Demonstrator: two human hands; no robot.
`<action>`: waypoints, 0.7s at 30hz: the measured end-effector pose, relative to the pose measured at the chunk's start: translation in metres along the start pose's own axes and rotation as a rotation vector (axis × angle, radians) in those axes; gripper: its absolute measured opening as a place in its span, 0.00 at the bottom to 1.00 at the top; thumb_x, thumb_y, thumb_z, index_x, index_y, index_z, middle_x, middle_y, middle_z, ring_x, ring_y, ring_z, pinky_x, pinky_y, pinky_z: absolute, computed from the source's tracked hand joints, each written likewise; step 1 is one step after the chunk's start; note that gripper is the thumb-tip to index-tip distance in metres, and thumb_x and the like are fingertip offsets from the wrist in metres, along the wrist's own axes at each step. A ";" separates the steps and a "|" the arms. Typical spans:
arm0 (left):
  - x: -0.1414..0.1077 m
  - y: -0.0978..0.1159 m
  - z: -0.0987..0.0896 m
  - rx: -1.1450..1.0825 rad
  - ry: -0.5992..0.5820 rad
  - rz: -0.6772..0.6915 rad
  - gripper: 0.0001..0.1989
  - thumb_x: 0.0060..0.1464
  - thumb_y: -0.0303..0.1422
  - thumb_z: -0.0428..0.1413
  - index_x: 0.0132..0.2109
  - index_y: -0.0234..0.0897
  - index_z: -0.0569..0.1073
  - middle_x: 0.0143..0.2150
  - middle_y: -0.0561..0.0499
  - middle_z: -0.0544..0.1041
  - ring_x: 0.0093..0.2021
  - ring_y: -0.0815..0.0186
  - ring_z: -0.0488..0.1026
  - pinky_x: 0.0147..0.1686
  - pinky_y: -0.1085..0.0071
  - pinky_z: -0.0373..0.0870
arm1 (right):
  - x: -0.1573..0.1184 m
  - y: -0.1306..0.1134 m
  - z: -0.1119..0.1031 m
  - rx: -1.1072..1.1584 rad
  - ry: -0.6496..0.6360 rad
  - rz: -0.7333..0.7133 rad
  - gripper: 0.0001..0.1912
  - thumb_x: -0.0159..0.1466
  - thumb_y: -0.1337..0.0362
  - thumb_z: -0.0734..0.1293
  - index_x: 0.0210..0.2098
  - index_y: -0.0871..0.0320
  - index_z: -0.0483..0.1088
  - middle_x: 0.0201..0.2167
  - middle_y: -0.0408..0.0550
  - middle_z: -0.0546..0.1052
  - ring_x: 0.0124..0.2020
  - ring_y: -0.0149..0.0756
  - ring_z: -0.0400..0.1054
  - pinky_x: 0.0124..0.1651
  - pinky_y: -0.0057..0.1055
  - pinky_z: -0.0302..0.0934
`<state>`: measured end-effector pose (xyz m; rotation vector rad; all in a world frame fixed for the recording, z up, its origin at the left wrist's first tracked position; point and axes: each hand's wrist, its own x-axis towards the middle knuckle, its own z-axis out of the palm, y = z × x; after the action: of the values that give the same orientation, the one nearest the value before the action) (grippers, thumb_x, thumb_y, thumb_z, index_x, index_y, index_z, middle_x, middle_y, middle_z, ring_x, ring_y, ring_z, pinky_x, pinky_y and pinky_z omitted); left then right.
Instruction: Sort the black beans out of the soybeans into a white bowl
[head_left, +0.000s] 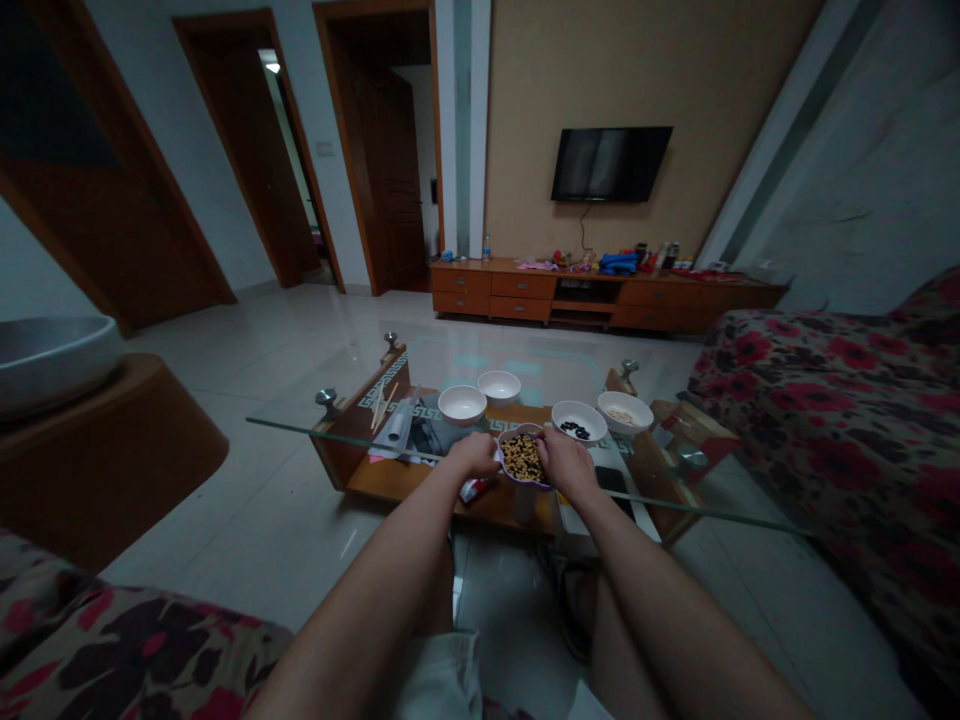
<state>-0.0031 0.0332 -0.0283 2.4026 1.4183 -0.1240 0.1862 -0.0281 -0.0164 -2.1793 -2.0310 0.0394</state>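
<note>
A small purple-rimmed bowl [523, 458] full of yellow beans with some dark ones sits near the front edge of the glass table. At its left side my left hand [475, 456] is closed on the rim. My right hand [568, 460] is closed at the right rim, its fingertips partly hidden against the bowl and beans. Just beyond my right hand are a white bowl [579, 424] with black beans and another white bowl [625, 412] with pale pieces. Two more white bowls, one nearer [462, 405] and one farther [499, 388], show no contents.
The glass tabletop [300, 400] has a low wooden shelf beneath, holding papers and a dark phone-like object [613, 485]. Chopsticks [385, 405] lie toward the left. Flowered sofas flank me; a large bowl [56, 360] stands far left. A TV cabinet [525, 290] lines the back wall.
</note>
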 end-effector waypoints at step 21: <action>0.003 0.000 0.002 0.011 0.010 0.011 0.15 0.56 0.37 0.57 0.47 0.36 0.81 0.48 0.38 0.83 0.47 0.52 0.81 0.45 0.65 0.76 | 0.000 0.009 0.001 0.009 -0.025 0.019 0.14 0.73 0.62 0.59 0.52 0.56 0.72 0.49 0.53 0.81 0.48 0.40 0.76 0.46 0.30 0.60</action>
<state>-0.0020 0.0348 -0.0309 2.4225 1.4125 -0.1167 0.1949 -0.0284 -0.0187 -2.2033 -2.0199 0.0785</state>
